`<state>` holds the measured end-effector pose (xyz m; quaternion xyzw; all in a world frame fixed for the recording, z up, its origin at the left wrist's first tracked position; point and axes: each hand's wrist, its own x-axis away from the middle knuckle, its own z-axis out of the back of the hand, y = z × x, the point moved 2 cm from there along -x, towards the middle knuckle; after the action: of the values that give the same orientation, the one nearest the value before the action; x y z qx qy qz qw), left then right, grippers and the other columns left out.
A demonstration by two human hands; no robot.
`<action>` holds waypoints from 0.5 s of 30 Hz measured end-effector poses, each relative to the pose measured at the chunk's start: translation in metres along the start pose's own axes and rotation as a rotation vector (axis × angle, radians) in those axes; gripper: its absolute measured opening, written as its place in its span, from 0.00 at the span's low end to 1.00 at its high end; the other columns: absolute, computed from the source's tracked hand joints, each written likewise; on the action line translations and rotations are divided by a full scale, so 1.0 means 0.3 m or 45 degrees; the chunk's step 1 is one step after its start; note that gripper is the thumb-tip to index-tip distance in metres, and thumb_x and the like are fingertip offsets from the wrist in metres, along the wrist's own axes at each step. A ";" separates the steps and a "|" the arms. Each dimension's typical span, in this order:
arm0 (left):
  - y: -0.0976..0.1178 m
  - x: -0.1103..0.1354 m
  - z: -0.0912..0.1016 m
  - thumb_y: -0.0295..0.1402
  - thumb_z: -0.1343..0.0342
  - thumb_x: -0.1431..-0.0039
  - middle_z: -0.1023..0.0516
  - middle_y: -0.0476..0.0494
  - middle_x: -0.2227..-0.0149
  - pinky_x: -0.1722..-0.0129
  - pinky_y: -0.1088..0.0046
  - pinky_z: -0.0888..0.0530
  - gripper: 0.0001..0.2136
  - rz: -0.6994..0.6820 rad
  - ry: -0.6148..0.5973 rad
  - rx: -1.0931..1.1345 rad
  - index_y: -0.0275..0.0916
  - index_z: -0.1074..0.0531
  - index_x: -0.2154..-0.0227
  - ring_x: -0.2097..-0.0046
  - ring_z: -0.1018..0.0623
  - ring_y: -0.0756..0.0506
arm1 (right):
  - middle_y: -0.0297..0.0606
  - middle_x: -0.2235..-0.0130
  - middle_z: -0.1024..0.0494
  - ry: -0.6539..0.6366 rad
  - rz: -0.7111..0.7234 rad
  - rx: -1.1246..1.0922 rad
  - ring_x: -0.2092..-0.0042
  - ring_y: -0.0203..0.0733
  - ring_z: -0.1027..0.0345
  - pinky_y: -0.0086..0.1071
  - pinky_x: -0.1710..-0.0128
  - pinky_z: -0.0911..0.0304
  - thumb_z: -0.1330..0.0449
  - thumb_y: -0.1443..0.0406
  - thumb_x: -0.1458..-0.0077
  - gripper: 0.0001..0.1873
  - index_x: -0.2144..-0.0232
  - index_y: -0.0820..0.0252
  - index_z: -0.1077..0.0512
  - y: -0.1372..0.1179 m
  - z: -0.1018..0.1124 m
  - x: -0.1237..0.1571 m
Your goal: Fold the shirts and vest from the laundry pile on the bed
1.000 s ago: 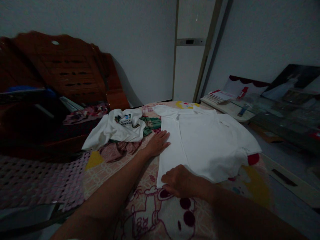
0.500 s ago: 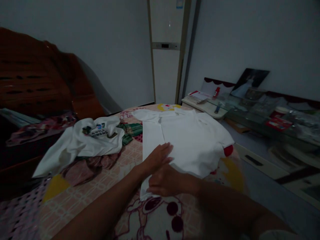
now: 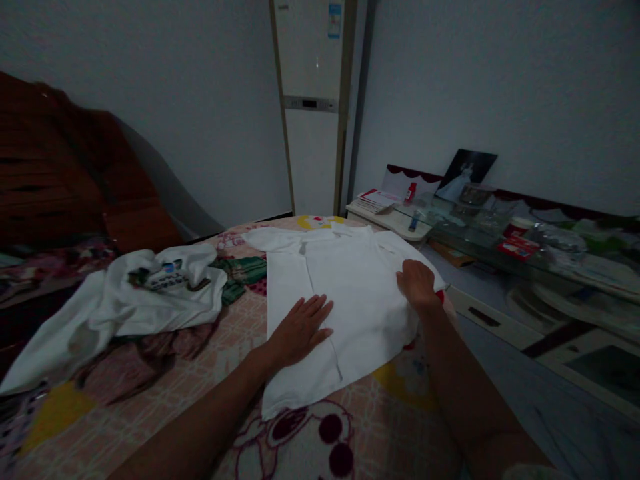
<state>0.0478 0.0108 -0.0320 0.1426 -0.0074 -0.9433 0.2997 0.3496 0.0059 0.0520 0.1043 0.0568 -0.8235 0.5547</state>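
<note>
A white shirt [image 3: 350, 280] lies spread on a round, patterned cloth-covered table [image 3: 200, 393], its collar at the far side and a crease running lengthwise left of its middle. My left hand [image 3: 301, 330] rests flat on the shirt's left part, fingers stretched out. At the shirt's right side, near the sleeve, my right hand [image 3: 417, 283] is closed with curled fingers, pinching the shirt fabric. The fingertips of that hand are partly hidden.
Left on the table lie a crumpled white printed garment [image 3: 165, 293], a green cloth [image 3: 243, 273] and a brownish-pink cloth [image 3: 120, 370]. A wooden bench [image 3: 70, 173] stands behind them. On the right is a glass-topped cabinet [image 3: 500, 247] with clutter; a tall air conditioner [image 3: 310, 153] stands at the back.
My right hand has moved from the shirt's near left part to its right side. The near hem now lies flatter and further out. My left hand stays on the shirt, and the view has shifted right.
</note>
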 end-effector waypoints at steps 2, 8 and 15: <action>-0.003 0.000 -0.005 0.48 0.60 0.31 0.41 0.36 0.33 0.35 0.54 0.42 0.28 -0.007 -0.004 -0.006 0.40 0.44 0.34 0.33 0.40 0.39 | 0.54 0.55 0.23 -0.059 -0.046 0.011 0.51 0.53 0.30 0.39 0.54 0.38 0.45 0.62 0.39 0.14 0.58 0.66 0.27 0.019 -0.008 -0.002; -0.004 0.000 -0.010 0.47 0.59 0.31 0.42 0.37 0.33 0.35 0.55 0.42 0.28 0.003 -0.006 -0.028 0.40 0.44 0.34 0.33 0.40 0.39 | 0.53 0.56 0.23 -0.136 -0.093 -0.009 0.51 0.52 0.29 0.38 0.56 0.37 0.39 0.56 0.45 0.19 0.57 0.65 0.26 0.047 0.003 -0.013; -0.001 0.001 -0.011 0.47 0.57 0.32 0.42 0.37 0.33 0.35 0.54 0.43 0.27 -0.012 0.027 -0.012 0.42 0.43 0.34 0.33 0.40 0.39 | 0.42 0.61 0.20 -0.161 0.094 -0.255 0.57 0.44 0.28 0.31 0.60 0.39 0.42 0.72 0.53 0.12 0.64 0.61 0.24 0.023 0.034 -0.015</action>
<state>0.0483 0.0111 -0.0352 0.1510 0.0010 -0.9432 0.2961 0.3567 0.0053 0.0632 -0.0019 0.0998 -0.7977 0.5947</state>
